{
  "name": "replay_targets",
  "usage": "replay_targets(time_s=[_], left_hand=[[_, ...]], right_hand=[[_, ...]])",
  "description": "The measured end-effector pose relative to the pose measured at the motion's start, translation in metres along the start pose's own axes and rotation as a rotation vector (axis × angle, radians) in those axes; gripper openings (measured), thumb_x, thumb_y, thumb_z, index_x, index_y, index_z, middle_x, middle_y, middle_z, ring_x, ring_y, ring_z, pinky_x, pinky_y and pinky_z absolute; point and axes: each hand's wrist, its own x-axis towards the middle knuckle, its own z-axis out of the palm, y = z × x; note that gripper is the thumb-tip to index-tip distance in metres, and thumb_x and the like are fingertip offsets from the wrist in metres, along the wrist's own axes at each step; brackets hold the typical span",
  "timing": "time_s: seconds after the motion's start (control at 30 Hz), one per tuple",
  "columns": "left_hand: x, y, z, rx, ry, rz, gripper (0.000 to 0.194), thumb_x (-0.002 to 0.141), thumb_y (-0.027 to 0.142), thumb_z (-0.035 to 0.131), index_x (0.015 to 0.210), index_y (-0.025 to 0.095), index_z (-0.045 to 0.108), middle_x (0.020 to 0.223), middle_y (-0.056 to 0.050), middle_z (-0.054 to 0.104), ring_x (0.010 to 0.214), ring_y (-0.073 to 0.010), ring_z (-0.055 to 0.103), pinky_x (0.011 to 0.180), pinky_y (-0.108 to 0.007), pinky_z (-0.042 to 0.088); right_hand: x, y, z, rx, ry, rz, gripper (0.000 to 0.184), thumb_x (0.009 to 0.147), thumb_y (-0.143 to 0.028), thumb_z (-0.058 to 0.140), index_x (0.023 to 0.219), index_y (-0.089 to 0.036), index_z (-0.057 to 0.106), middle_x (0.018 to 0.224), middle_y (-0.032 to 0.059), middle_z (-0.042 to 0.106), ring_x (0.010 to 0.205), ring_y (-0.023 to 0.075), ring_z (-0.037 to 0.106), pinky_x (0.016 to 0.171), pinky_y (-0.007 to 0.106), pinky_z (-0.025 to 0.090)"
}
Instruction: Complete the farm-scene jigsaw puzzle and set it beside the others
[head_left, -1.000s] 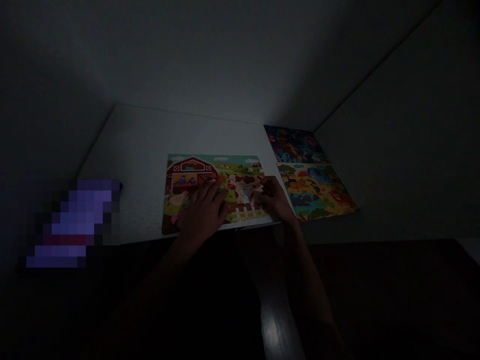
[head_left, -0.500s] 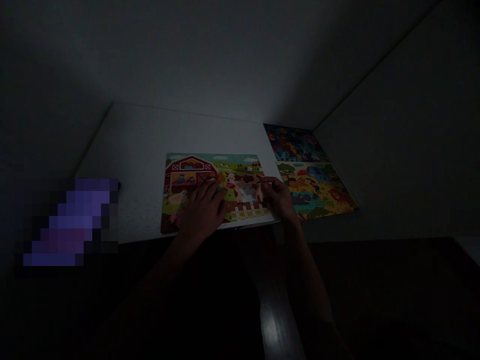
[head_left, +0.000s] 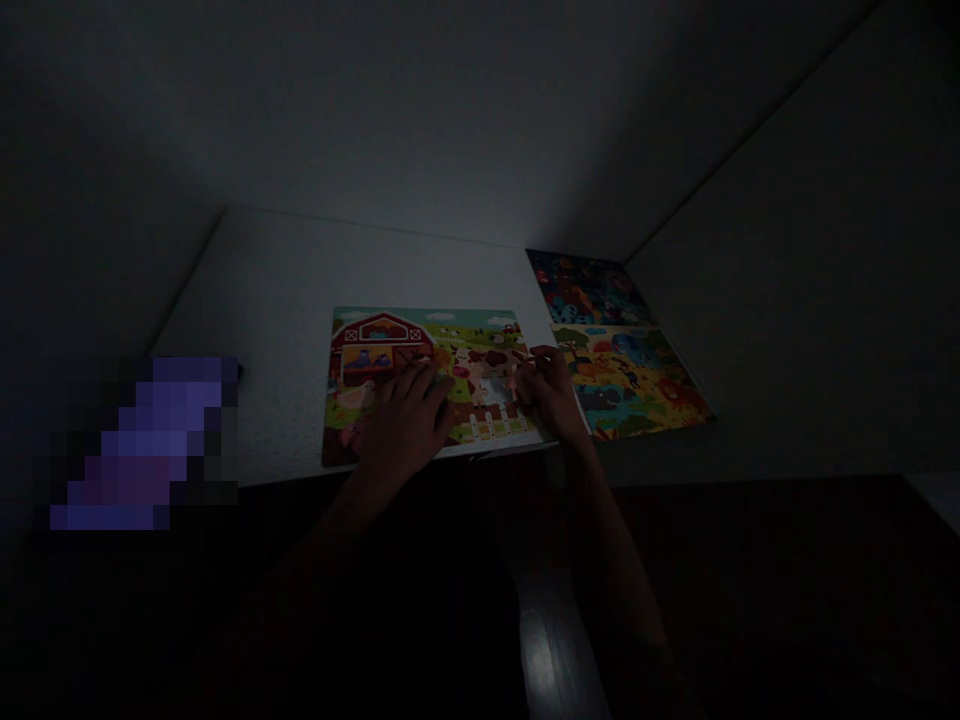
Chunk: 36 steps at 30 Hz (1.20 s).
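A farm-scene jigsaw puzzle (head_left: pixel 390 340) with a red barn lies on a white table (head_left: pixel 285 300) in a dim room. My left hand (head_left: pixel 405 420) rests flat on the puzzle's lower middle, fingers spread forward. My right hand (head_left: pixel 551 390) is at the puzzle's right edge, fingers pinched on a small puzzle piece (head_left: pixel 517 382) tilted up from the surface.
Two more finished puzzles lie to the right: a safari one (head_left: pixel 637 385) and a darker one (head_left: pixel 589 285) behind it. A blurred purple patch (head_left: pixel 142 445) sits at the table's left edge. Walls close in behind and on the right; dark floor lies below.
My right hand has lifted a piece at the puzzle's right side and shifted it slightly up and inward. My left hand has stayed put.
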Motion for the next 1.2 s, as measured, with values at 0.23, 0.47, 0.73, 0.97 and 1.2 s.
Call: replay_targets(time_s=[0.23,0.47,0.73,0.97,1.2], left_hand=[[0.000,-0.001,0.001,0.005,0.010,0.006,0.036,0.097,0.029,0.046,0.127,0.019,0.063,0.146,-0.011,0.054,0.140,-0.0291,0.043,0.109,-0.048,0.040],[0.002,-0.001,0.001,-0.025,-0.005,-0.005,0.036,0.096,0.029,0.046,0.128,0.020,0.062,0.146,-0.011,0.055,0.139,-0.0293,0.045,0.108,-0.050,0.041],[-0.005,-0.005,-0.007,-0.023,-0.020,-0.012,0.038,0.096,0.028,0.046,0.127,0.018,0.064,0.146,-0.013,0.054,0.138,-0.0311,0.045,0.109,-0.051,0.041],[-0.007,-0.009,-0.004,-0.003,0.003,0.015,0.037,0.097,0.030,0.044,0.126,0.018,0.064,0.144,-0.012,0.056,0.139,-0.0292,0.044,0.110,-0.049,0.040],[-0.007,-0.008,-0.005,-0.013,-0.012,-0.017,0.038,0.097,0.030,0.043,0.127,0.019,0.064,0.146,-0.011,0.054,0.139,-0.0302,0.044,0.109,-0.051,0.041]], right_hand=[[0.000,-0.009,-0.002,0.113,0.026,0.120,0.041,0.070,-0.032,0.076,0.096,-0.029,0.044,0.083,-0.0085,0.057,0.054,0.0068,0.052,0.042,0.017,0.043],[0.007,-0.016,-0.006,0.009,-0.105,0.162,0.033,0.075,-0.046,0.078,0.090,-0.025,0.058,0.084,-0.0037,0.066,0.064,0.0097,0.058,0.053,0.021,0.051],[0.017,-0.025,-0.006,-0.180,-0.301,0.128,0.029,0.075,-0.047,0.078,0.089,-0.023,0.070,0.095,0.0014,0.073,0.082,0.0163,0.065,0.068,0.027,0.054],[0.027,-0.015,0.001,-0.221,-0.373,0.067,0.029,0.077,-0.046,0.076,0.095,-0.024,0.073,0.108,0.0045,0.074,0.095,0.0195,0.067,0.084,0.033,0.054],[0.027,-0.010,-0.002,-0.228,-0.424,0.083,0.028,0.079,-0.046,0.074,0.098,-0.026,0.074,0.110,0.0025,0.073,0.090,0.0176,0.067,0.072,0.029,0.056]])
